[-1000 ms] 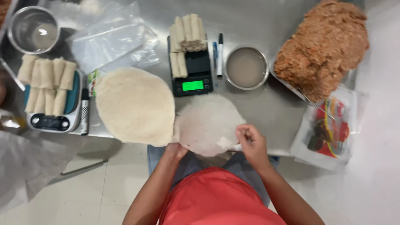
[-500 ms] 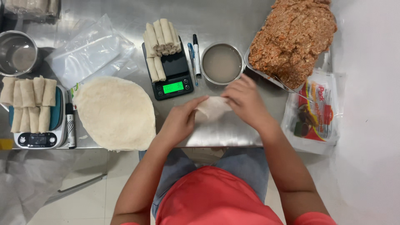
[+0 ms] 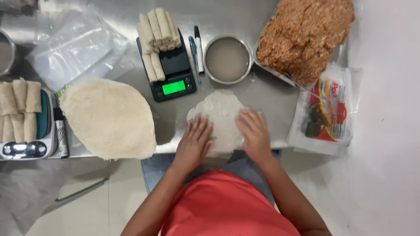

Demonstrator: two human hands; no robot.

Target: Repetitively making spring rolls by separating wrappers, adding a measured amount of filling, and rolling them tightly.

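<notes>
Since half a second ago, both hands lowered from mid-air; wrapper now flat on steel table (image 3: 271,94). Stack of wrappers (image 3: 107,118) at left; tray of minced filling (image 3: 306,37) at right; single wrapper (image 3: 218,116) near table edge; left hand (image 3: 194,142) and right hand (image 3: 253,133), fingers spread, pressing it flat
</notes>
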